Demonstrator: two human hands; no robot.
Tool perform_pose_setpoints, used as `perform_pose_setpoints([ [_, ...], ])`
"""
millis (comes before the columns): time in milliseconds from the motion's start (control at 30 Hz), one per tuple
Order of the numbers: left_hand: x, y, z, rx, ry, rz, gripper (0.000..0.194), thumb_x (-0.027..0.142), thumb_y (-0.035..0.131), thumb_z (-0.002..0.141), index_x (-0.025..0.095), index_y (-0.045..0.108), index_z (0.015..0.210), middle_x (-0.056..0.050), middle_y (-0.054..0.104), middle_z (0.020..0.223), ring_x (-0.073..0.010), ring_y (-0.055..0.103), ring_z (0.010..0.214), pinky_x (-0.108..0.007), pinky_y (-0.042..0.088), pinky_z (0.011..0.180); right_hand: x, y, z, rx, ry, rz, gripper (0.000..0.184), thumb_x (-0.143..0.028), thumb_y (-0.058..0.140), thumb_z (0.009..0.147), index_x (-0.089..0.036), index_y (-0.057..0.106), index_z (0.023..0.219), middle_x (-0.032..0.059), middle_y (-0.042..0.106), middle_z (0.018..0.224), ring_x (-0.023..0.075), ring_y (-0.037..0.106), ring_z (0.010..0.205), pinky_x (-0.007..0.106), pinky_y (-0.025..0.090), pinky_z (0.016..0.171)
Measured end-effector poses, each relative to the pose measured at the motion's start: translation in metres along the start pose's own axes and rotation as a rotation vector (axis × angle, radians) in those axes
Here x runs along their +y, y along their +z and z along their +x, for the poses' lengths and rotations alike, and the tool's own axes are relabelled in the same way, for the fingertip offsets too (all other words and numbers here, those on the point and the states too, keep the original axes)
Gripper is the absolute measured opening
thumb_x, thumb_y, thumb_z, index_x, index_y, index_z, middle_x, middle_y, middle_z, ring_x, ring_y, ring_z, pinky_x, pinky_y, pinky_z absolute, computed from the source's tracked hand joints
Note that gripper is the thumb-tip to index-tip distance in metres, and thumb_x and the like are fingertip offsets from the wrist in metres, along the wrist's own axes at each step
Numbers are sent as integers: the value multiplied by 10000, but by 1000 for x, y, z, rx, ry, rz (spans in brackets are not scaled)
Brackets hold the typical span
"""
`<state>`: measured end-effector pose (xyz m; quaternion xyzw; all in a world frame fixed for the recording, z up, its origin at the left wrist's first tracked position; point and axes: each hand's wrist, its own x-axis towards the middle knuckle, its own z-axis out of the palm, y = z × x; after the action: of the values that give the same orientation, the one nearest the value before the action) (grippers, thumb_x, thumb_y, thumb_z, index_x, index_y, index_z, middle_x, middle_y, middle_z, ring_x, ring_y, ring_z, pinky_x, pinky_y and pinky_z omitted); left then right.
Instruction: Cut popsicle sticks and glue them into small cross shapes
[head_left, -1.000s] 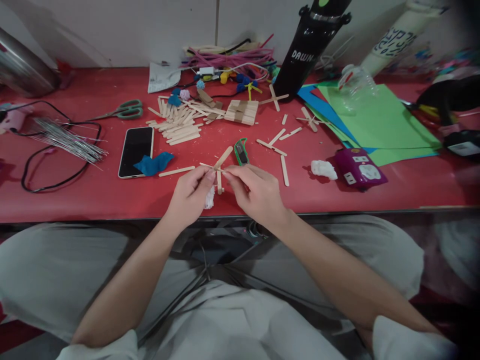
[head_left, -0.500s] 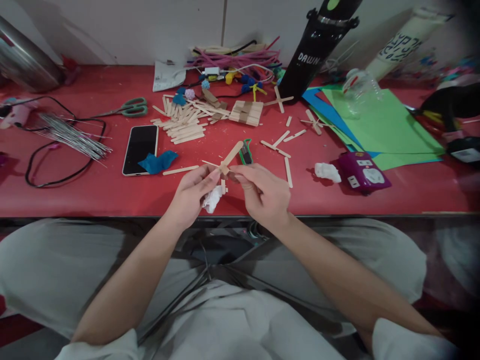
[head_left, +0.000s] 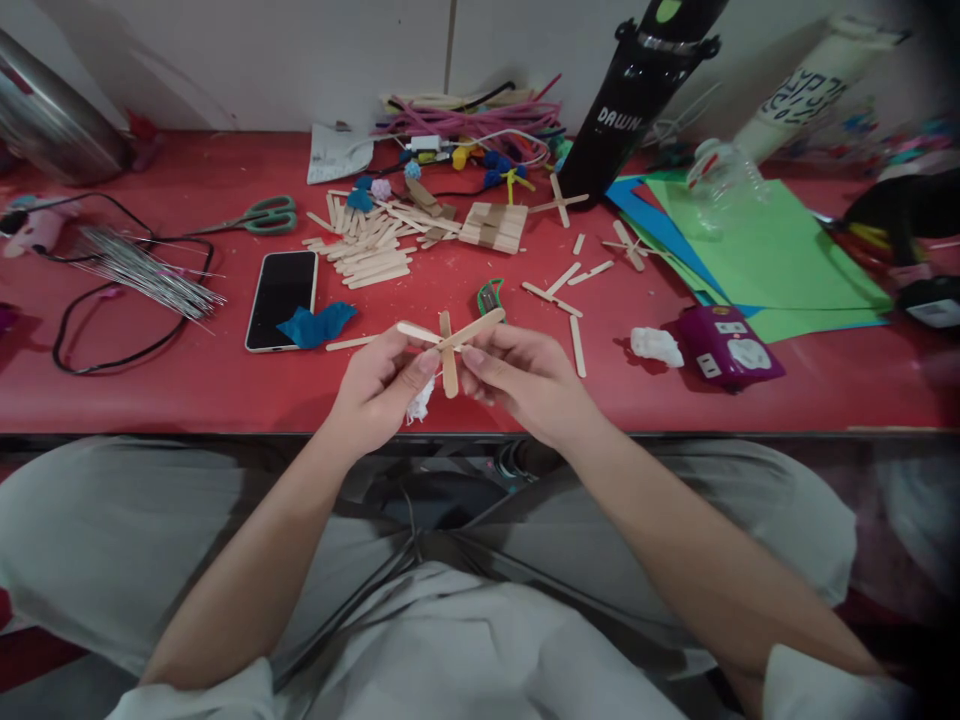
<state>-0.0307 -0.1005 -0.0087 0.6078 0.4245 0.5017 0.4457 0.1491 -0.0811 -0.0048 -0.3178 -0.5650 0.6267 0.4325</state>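
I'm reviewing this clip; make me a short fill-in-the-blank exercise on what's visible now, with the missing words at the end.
1. The left hand and right hand hold crossed flat sticks made of ____.
2. The blue scrap lies partly over the ____.
3. White lettering on the black bottle reads ____.
4. The tabletop is coloured ____.

Missing words: wood; phone; DAWN; red.

Left grip (head_left: 377,388), right grip (head_left: 534,385) pinch crossed sticks (head_left: 448,354) over red table (head_left: 165,400).
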Motion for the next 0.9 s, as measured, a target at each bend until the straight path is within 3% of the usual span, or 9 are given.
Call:
perform_pose_setpoints([
  [100,-3,-1,0,-29,103,112,266,446,594,915,196,654,849,31,532,551,-80,435,440,-218,302,415,-5,-3,0,-64,174,185,206,-333,750,808,-156,651,771,-30,563,574,69,474,501,200,317,440],
  [267,-7,-2,3,-45,257,175,239,353,582,934,166,671,815,21,549,594,-74,461,494,-200,355,449,-8,-5,0,-148,256,366,126,-243,717,823,-117,714,829,-49,456,523,48,365,478,212,235,457],
  [400,-6,-2,4,-64,261,51,232,301,546,962,176,710,857,14,590,613,-66,480,501,-188,350,445,-9,-6,1,-176,269,425,111,-206,709,821,-108,725,770,-55,401,527,39,332,478,209,206,451],
  [533,-5,-1,2,-60,266,76,241,304,550,962,176,727,862,4,608,623,-65,490,506,-185,347,443,-11,-6,0,-141,235,386,90,-197,713,806,-117,736,772,-60,386,513,42,319,470,217,191,447],
  [900,-6,5,2,-38,84,-109,283,392,616,915,173,674,745,24,525,521,-67,442,430,-199,318,392,-10,0,-3,-181,160,264,123,-223,624,868,-136,690,813,-64,379,524,60,282,484,237,196,465],
])
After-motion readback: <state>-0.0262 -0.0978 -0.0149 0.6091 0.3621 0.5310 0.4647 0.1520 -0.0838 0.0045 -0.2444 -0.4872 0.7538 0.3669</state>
